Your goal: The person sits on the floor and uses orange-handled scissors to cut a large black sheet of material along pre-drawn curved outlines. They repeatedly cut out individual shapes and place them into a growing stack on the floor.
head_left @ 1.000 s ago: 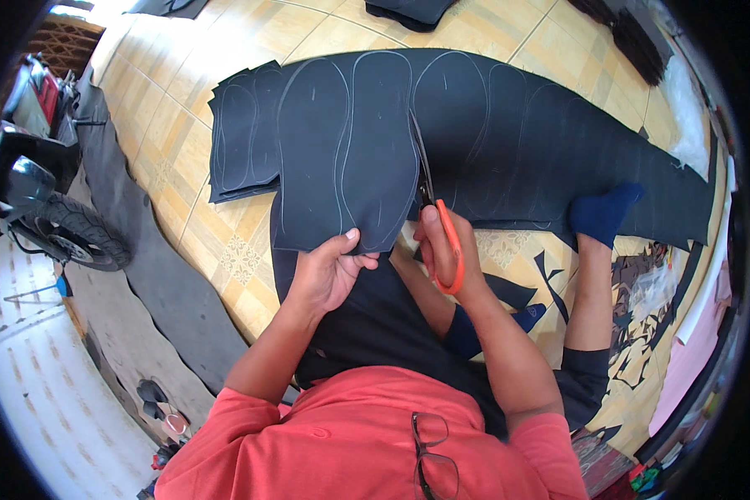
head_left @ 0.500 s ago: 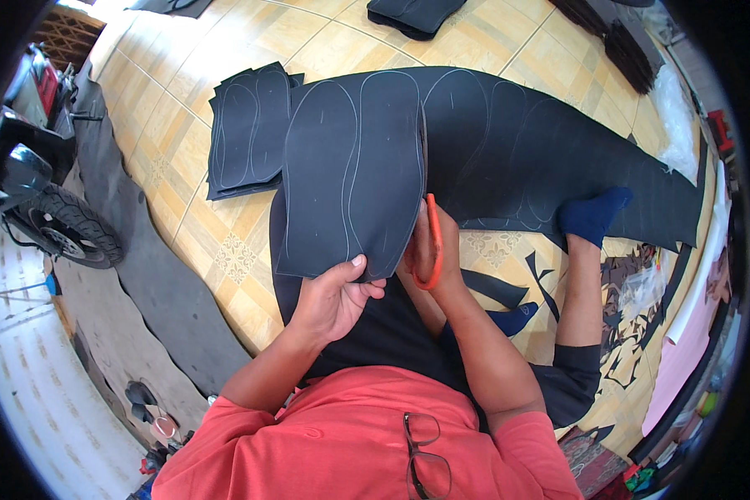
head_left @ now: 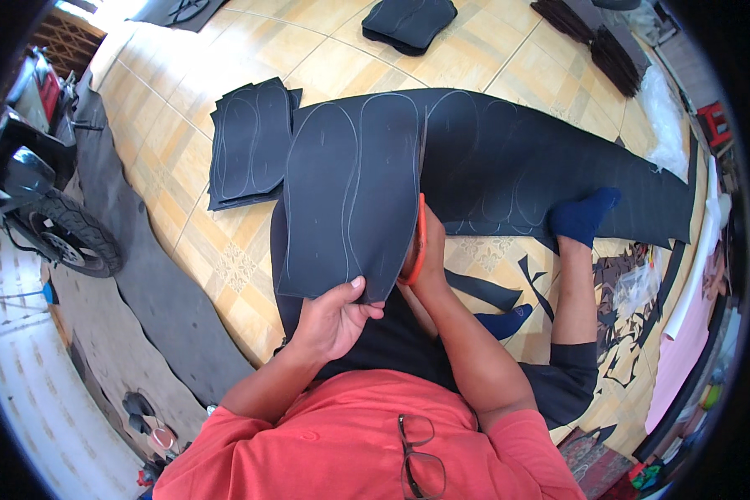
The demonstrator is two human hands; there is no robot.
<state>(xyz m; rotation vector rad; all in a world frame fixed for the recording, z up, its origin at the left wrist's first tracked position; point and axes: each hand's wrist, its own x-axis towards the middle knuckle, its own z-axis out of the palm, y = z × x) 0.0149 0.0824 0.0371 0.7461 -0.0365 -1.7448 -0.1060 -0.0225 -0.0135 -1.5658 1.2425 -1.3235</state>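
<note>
My left hand (head_left: pixel 329 323) pinches the near edge of a black sheet (head_left: pixel 342 200), thumb on top and fingers beneath. Chalk-like outlines of shoe soles run along the sheet. My right hand (head_left: pixel 430 258) is closed round scissors with orange handles (head_left: pixel 420 237) at the sheet's right edge; their blades are hidden. A slit separates this part from the wider black sheet (head_left: pixel 508 167), which spreads to the right and carries more sole outlines. Just left of it lies a stack of black pieces (head_left: pixel 248 146) with similar outlines.
Another black stack (head_left: pixel 408 23) rests on the tiled floor farther off. My blue-socked foot (head_left: pixel 586 218) is on the wide sheet. Dark scraps (head_left: pixel 621 317) and clear plastic (head_left: pixel 639 287) lie at right. A motorcycle wheel (head_left: pixel 71 233) stands at left beside a long grey sheet (head_left: pixel 154 258).
The view has shifted slightly, so the floor things sit lower in the picture. My right hand and the scissors have moved slightly left; my left hand keeps its pinch on the sheet.
</note>
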